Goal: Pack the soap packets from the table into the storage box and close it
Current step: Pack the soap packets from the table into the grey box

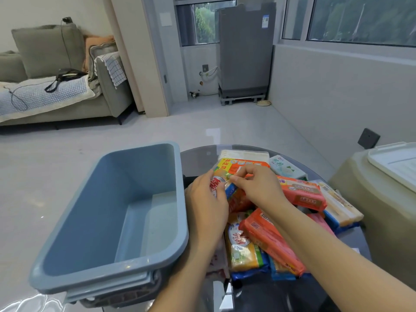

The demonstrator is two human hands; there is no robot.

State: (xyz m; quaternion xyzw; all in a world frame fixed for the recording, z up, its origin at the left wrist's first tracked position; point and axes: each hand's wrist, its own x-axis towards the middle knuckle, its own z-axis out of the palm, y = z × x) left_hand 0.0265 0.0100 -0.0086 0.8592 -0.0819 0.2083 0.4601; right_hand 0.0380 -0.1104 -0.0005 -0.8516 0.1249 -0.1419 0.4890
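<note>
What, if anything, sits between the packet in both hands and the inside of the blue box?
Nothing visible. The soap packet, held by the left hand and right hand, is just right of the blue storage box, which is open-topped, lidless and empty.

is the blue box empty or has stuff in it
Empty: the blue storage box shows only its bare floor; the soap packets lie on the table.

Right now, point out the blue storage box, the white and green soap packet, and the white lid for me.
blue storage box [181, 199]: head view, right-hand rim.
white and green soap packet [287, 167]: head view, top face, at the table's far side.
white lid [391, 162]: head view, flat top, at right edge.
</note>
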